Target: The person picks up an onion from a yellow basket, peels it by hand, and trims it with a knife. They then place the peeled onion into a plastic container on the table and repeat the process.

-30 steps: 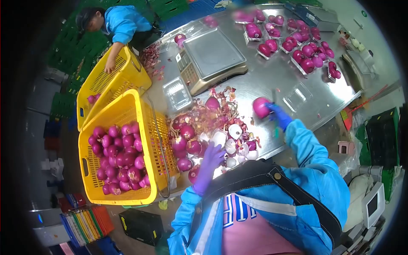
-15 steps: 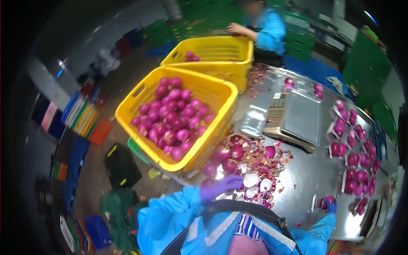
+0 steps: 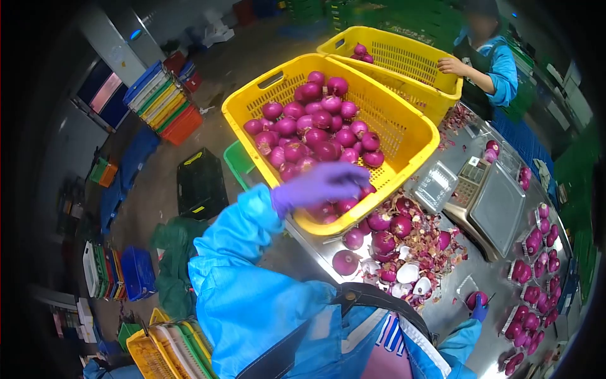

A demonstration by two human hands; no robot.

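Two gloved hands are at work, well apart from each other. Half a second ago the left hand [image 3: 322, 183] lay low by the peelings at the worktop's near edge; now it is raised over the near rim of the yellow basket [image 3: 252, 95], stretched toward the heap of red onions [image 3: 315, 136] inside, fingers spread open and gripping nothing. The view has also swung left, so the basket now fills the middle where it earlier sat higher up and further left. The right hand [image 3: 481, 309] remains low at the far right of the steel worktop [image 3: 461, 278], fingers closed round a peeled onion [image 3: 475, 298], as before.

The onions in the basket are round, purple-red and glossy, still in their skins, piled against the basket's right wall. Just beyond the basket's near corner, loose onions [image 3: 385, 230] lie on the worktop among dry skins and white cut pieces [image 3: 409, 273]. A scale [image 3: 495, 208] stands beside them, with a clear plastic tray [image 3: 435, 185] touching its left side. Filled trays of onions [image 3: 536, 252] line the right edge. A co-worker's hand [image 3: 451, 66] rests on the second yellow basket [image 3: 404, 57] behind.
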